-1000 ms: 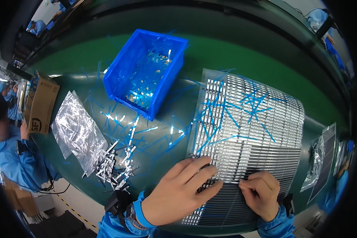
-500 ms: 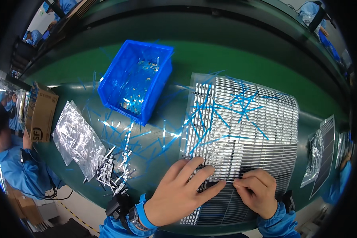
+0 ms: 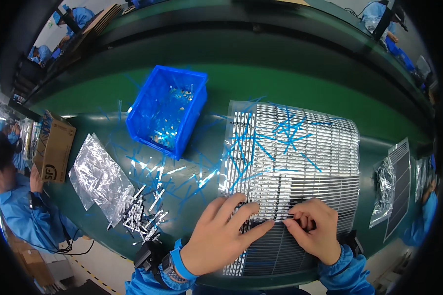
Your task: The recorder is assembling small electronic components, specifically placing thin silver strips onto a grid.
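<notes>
Left hand [image 3: 220,235]: lower centre of the frame, laid flat with fingers spread on the near part of the ribbed sheet [image 3: 300,162] — pressing down, closed on nothing.
Right hand [image 3: 314,230]: lower right of centre, fingertips pinched on a thin silvery strip [image 3: 280,216] at the sheet's near rows; thumb and forefinger nearly closed, the strip's end between them as far as can be told.
Sheet: centre right of the frame, flat on the green table [image 3: 261,83], covered in rows of narrow silvery strips.
Blue slivers [image 3: 290,130]: scattered across the upper part of the sheet and over the table to its left.
Progress, as a judgement: lower band of the sheet looks darker and stripped, upper rows bright and full — perhaps a third done, most rows left.
Loose pieces [image 3: 145,219]: small silvery pile at lower left, just beside a crumpled foil bag [image 3: 99,176].
Blue bin [image 3: 166,115]: upper left of centre, a few shiny bits inside.
Cardboard box [image 3: 55,147]: far left edge, beside a person in a blue coat [image 3: 19,211].
</notes>
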Demonstrator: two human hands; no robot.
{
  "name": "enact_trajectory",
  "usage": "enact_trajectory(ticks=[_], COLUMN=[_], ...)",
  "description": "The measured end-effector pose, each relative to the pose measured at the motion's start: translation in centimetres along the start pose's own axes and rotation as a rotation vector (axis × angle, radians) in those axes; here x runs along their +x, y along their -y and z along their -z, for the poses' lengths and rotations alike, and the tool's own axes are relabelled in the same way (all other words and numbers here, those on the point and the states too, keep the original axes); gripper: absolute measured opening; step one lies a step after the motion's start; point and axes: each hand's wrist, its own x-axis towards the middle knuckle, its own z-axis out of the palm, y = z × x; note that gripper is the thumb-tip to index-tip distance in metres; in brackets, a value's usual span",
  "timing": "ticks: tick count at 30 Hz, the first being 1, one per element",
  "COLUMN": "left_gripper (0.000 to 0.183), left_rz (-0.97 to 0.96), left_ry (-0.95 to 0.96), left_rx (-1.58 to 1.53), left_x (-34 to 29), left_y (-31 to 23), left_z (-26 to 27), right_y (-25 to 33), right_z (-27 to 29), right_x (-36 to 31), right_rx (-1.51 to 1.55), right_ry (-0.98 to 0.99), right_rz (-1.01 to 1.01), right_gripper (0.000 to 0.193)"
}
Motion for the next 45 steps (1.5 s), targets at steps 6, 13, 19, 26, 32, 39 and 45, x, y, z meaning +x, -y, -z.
enact_trajectory(ticks=[6, 13, 19, 26, 32, 39, 45], left_gripper=[0.042, 0.049, 0.041, 0.014, 0.012, 0.014, 0.015], left_rz=[0.015, -0.009, 0.228, 0.751, 0.869, 0.765, 0.727], left_ry=[-0.019, -0.071, -0.136, -0.301, -0.333, -0.293, -0.285], left_rx=[0.028, 0.096, -0.041, 0.197, 0.232, 0.340, 0.294], left_x=[-0.7, -2.0, -7.4, -16.7, -18.3, -18.7, -19.0], left_y=[0.1, -3.3, -3.6, -0.9, -1.0, 0.0, 0.4], left_z=[0.3, 0.6, 5.1, 7.6, 6.2, 5.0, 4.5], right_y=[1.4, 0.7, -1.4, -2.0, -1.7, -1.7, -1.4], right_z=[-0.6, 0.9, 1.5, 2.5, 2.1, 1.8, 1.9], right_x=[1.3, 2.7, 3.4, 3.6, 3.1, 2.8, 2.8], right_rx=[0.022, 0.077, 0.202, 0.402, 0.407, 0.369, 0.312], right_ry=[0.078, 0.165, 0.264, 0.389, 0.345, 0.298, 0.265], right_rz=[-0.091, -0.166, -0.209, -0.194, -0.163, -0.123, -0.062], right_gripper=[0.024, 0.029, 0.032, 0.027, 0.025, 0.023, 0.024])
